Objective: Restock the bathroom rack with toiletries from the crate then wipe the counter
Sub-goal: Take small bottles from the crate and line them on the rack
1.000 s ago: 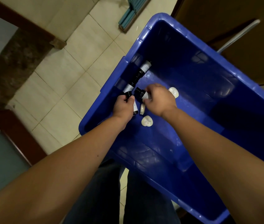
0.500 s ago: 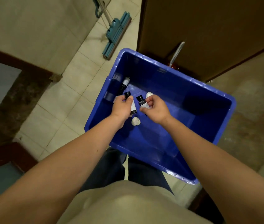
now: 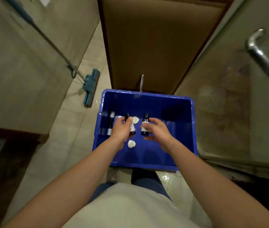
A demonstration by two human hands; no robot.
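While the blue crate (image 3: 147, 97) sits on the tiled floor (image 3: 67, 129), the left hand (image 3: 122, 128) is wrapped around 1 dark bottle (image 3: 130, 124) and the right hand (image 3: 157, 130) pinches another dark bottle (image 3: 145, 125), both above the crate. 2 more bottles (image 3: 110, 123) and 2 white soaps (image 3: 131, 143) lie inside it.

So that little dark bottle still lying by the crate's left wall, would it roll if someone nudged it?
Probably. The dark bottle lies on its side and looks round, so a sideways nudge would likely roll it, though the blue crate wall beside it should stop it. It looks small, so likely light. Its smooth surface may be a little slippery.
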